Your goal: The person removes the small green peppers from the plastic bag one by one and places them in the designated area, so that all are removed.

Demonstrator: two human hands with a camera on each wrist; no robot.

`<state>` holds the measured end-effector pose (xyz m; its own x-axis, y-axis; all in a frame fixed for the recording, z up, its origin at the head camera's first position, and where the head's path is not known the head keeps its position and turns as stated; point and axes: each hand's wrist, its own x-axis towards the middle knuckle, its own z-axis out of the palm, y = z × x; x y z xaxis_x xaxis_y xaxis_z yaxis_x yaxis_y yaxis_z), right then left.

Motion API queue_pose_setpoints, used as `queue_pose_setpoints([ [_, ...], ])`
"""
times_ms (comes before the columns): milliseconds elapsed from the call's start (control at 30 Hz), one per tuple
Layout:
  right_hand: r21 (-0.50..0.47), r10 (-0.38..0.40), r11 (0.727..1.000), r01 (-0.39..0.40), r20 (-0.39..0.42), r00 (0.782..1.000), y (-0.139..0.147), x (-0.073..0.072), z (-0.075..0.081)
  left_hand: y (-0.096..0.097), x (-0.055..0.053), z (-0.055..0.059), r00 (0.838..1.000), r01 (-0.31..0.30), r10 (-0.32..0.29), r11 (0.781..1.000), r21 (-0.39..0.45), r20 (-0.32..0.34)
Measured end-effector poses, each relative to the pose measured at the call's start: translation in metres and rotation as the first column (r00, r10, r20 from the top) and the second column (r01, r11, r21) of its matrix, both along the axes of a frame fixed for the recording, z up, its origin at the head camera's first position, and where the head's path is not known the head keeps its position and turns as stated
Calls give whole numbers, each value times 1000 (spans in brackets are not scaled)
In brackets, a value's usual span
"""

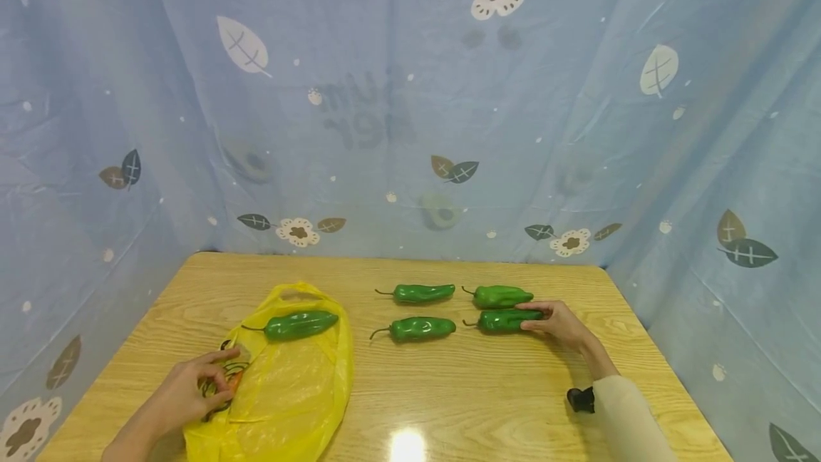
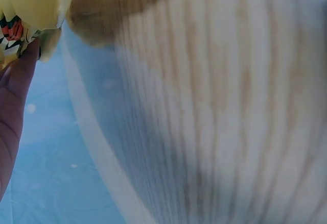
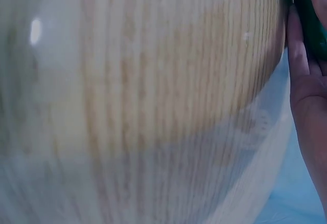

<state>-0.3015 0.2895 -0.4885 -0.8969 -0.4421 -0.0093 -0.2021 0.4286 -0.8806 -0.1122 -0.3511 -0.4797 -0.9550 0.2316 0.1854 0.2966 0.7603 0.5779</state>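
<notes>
My left hand (image 1: 192,392) pinches the left edge of a yellow plastic bag (image 1: 288,391) by its printed patch. On top of the bag, near its handle end, lies a long green pepper (image 1: 300,325). My right hand (image 1: 559,323) grips the blunt end of another green pepper (image 1: 500,320) between thumb and fingers, its stem pointing left. Just behind that one lies a further green pepper (image 1: 503,296), close to my fingertips. In the right wrist view, the dark green pepper (image 3: 312,25) shows at the upper right edge against my fingers.
Two more green peppers, a rear one (image 1: 423,294) and a front one (image 1: 422,329), lie mid-table with stems to the left. A black device (image 1: 581,399) sits at my right wrist. A blue patterned curtain (image 1: 385,105) encloses the wooden table (image 1: 487,405) at back and sides.
</notes>
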Motion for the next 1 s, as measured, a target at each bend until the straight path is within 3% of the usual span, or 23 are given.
queue_pose_setpoints([
  [200, -14, -10, 1000, 10, 38, 999, -1, -2, 2, 0, -1, 3, 1000, -6, 6, 1000, -5, 24],
  [567, -64, -29, 997, 34, 69, 997, 1, -10, -8, -1, -1, 2, 1000, 7, -8, 1000, 28, 6],
  [833, -117, -29, 992, 43, 112, 993, 4, -8, -4, -2, 0, 3, 1000, 9, -10, 999, 34, 28],
  [1000, -127, -51, 990, 59, 65, 997, 12, -4, 0, -2, 0, 4, 999, 10, -11, 999, 36, 30],
])
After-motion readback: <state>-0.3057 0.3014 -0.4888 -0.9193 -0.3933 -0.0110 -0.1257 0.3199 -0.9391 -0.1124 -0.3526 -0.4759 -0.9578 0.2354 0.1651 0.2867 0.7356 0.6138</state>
